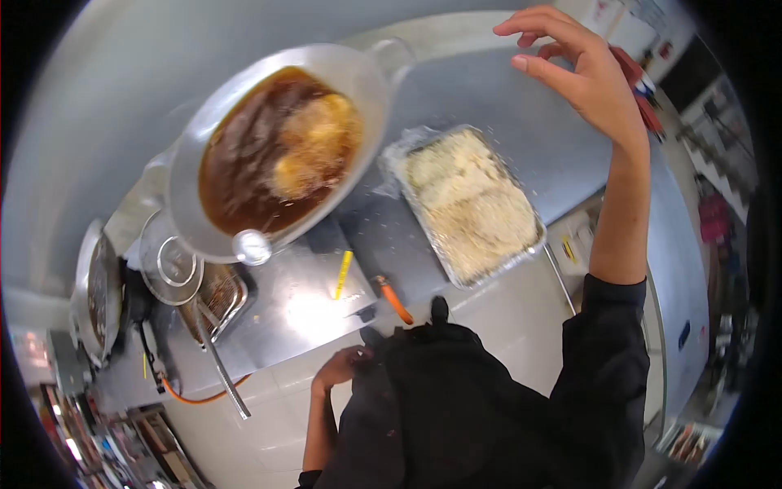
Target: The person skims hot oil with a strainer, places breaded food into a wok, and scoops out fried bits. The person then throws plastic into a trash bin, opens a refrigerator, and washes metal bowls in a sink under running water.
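Right hand (582, 77): fingers loosely curled, thumb parted from them, holding nothing. Left hand (338, 368): beside the waist; grasp cannot be told. Foil tray (507, 265), nearer the right hand, lies at its 7 o'clock, long axis from 11 to 5, filled with pale breadcrumbs (472, 196). Farther, toward 8 o'clock, a two-handled wok (375, 98) contains brown oil (236, 163) and golden frying pieces (326, 134).

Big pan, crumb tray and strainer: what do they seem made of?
Big pan: probably aluminium; dull silver-grey, soft reflections. Crumb tray: apparently foil or foil-wrapped; bright, crinkled edge. Strainer: likely steel, with fine see-through mesh and a shiny grey handle; the exact metal stays uncertain.
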`<state>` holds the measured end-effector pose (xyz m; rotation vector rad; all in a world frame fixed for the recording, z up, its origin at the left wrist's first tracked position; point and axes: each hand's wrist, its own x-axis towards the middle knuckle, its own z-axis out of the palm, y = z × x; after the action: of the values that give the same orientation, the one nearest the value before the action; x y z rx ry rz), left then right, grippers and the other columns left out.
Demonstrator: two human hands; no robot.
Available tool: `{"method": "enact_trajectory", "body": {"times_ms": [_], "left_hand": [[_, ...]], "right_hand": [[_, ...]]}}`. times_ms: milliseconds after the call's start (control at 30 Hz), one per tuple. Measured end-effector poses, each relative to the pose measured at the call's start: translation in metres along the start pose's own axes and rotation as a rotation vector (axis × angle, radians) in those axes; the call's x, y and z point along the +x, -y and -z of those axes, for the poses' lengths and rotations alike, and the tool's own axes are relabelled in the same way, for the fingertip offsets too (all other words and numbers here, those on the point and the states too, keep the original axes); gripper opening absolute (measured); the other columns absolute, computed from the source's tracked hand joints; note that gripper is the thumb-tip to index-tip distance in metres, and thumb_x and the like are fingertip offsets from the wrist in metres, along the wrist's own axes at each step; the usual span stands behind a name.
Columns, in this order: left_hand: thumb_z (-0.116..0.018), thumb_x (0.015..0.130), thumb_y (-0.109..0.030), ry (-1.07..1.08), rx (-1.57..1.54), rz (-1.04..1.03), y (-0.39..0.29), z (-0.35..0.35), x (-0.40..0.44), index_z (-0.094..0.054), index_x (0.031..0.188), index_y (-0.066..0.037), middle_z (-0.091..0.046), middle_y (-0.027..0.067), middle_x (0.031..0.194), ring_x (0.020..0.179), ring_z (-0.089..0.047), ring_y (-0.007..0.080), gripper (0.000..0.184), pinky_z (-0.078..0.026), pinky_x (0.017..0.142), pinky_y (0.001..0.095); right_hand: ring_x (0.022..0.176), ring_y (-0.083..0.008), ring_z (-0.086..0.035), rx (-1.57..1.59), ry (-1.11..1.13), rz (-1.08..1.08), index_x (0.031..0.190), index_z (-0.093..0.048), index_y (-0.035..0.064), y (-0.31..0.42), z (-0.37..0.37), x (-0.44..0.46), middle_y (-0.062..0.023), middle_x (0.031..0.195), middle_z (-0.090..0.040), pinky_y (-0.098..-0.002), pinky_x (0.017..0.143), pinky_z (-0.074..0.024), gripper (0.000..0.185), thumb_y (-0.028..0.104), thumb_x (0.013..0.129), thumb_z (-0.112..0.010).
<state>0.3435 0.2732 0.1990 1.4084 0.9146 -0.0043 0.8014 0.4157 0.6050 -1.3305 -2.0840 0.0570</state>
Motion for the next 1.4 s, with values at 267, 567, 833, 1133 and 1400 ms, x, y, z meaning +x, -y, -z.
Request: {"method": "enact_trajectory", "body": {"times_ms": [267,567,833,1133,1400], "left_hand": [[-0.059,0.090,-0.011,-0.101,0.040,-0.200,-0.140,-0.015,0.085,-0.060,0.106,-0.003,-0.059,0.0009,0.084,0.073,-0.054,0.0054,0.018,-0.045,0.067,0.0228],[-0.063,0.086,-0.015,-0.208,0.150,-0.297,-0.232,-0.040,0.210,-0.057,0.116,-0.003,-0.060,0.0038,0.087,0.076,-0.056,0.0092,0.032,-0.046,0.067,0.0236],[-0.068,0.076,-0.009,-0.397,-0.081,-0.230,-0.220,-0.095,0.282,-0.054,0.113,0.000,-0.060,0.0115,0.100,0.081,-0.060,0.0186,0.041,-0.049,0.072,0.0301],[-0.072,0.073,-0.005,-0.564,-0.300,-0.091,-0.215,-0.105,0.299,-0.047,0.117,0.000,-0.058,0.0113,0.101,0.088,-0.058,0.0174,0.051,-0.047,0.077,0.0293],[-0.077,0.071,-0.018,-0.505,-0.310,0.030,-0.268,-0.104,0.285,-0.045,0.120,-0.001,-0.055,0.0094,0.095,0.086,-0.056,0.0182,0.061,-0.046,0.075,0.0294]], "right_hand": [[0.094,-0.0245,-0.056,0.080,0.296,-0.759,0.115,-0.059,0.0020,-0.119,-0.082,-0.195,-0.0128,0.114,-0.059,-0.0345,0.087,-0.0434,0.046,0.031,0.080,-0.067],[0.116,-0.0369,-0.046,-0.129,0.136,-0.843,0.134,-0.040,0.0048,-0.117,-0.177,-0.253,-0.0199,0.122,-0.051,-0.0531,0.098,-0.0337,0.086,0.036,0.063,-0.079],[0.114,-0.0363,-0.048,0.010,0.191,-0.967,0.115,-0.057,0.0081,-0.143,-0.172,-0.241,-0.0156,0.114,-0.057,-0.0548,0.094,-0.0345,0.055,0.026,0.066,-0.073],[0.083,-0.0369,-0.060,0.300,0.038,-0.572,0.104,-0.053,0.0025,-0.154,-0.150,-0.200,-0.0212,0.085,-0.062,-0.0401,0.075,-0.0472,0.039,0.012,0.069,-0.067],[0.091,-0.0352,-0.059,0.267,0.036,-0.446,0.104,-0.053,0.0036,-0.164,-0.084,-0.148,-0.0174,0.097,-0.062,-0.0402,0.079,-0.0466,0.034,0.010,0.073,-0.065]]}}
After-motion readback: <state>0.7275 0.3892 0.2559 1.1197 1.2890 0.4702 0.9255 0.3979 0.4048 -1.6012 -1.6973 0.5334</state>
